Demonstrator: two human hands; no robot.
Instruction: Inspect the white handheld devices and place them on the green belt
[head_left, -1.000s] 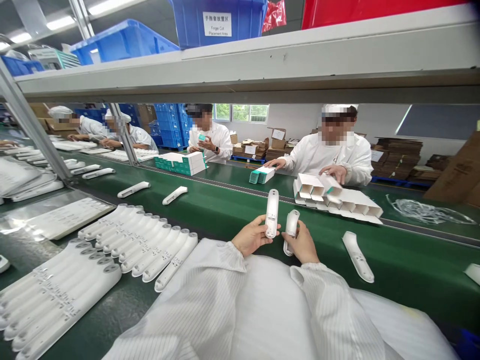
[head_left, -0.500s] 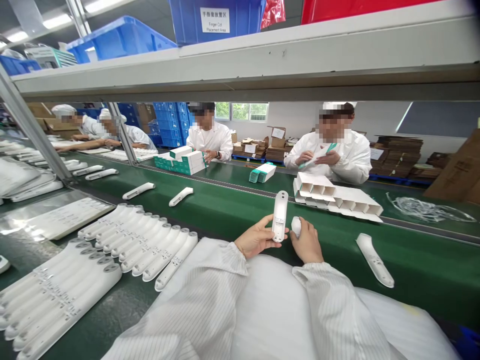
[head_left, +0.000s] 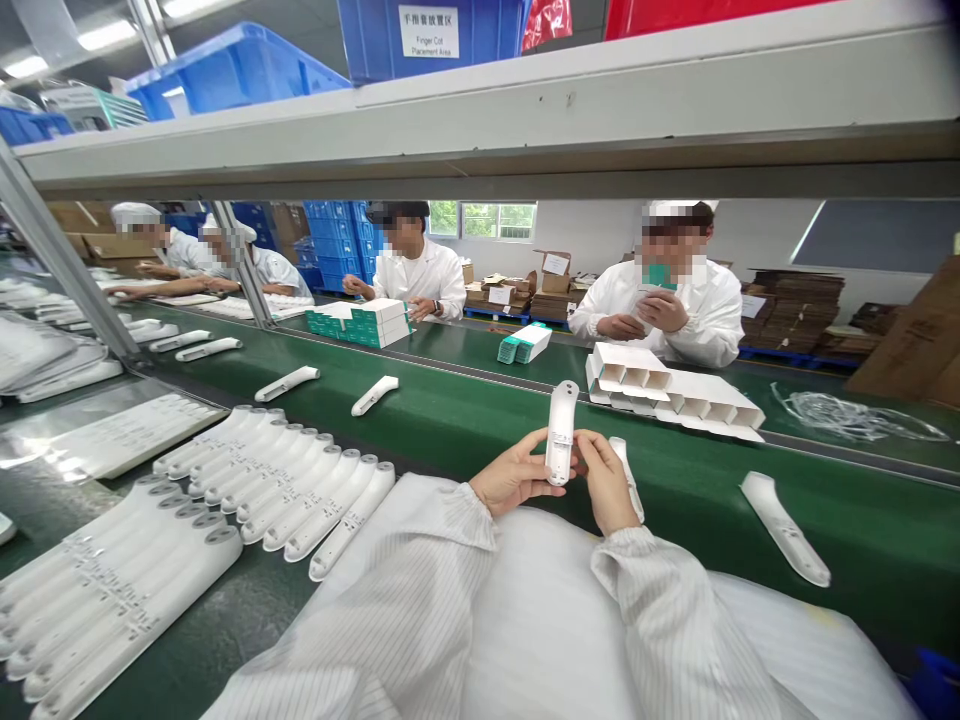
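My left hand holds a white, slightly bent handheld device upright, its rounded end with small dark holes at the top and an open recess lower down. The fingers of my right hand are bent in against the device's right edge; their tips are partly hidden. Just behind my right hand, another white device lies on the green belt, partly covered by the hand. Farther right on the belt rests a similar white device.
Rows of white devices lie at the left, with more in front. Two devices, one of them nearer, sit on the belt. White open cartons stand across it, before a co-worker. A shelf runs overhead.
My right hand has left the device on the belt and come to the held one. The belt's devices have shifted right. A co-worker opposite has raised a green-and-white item.
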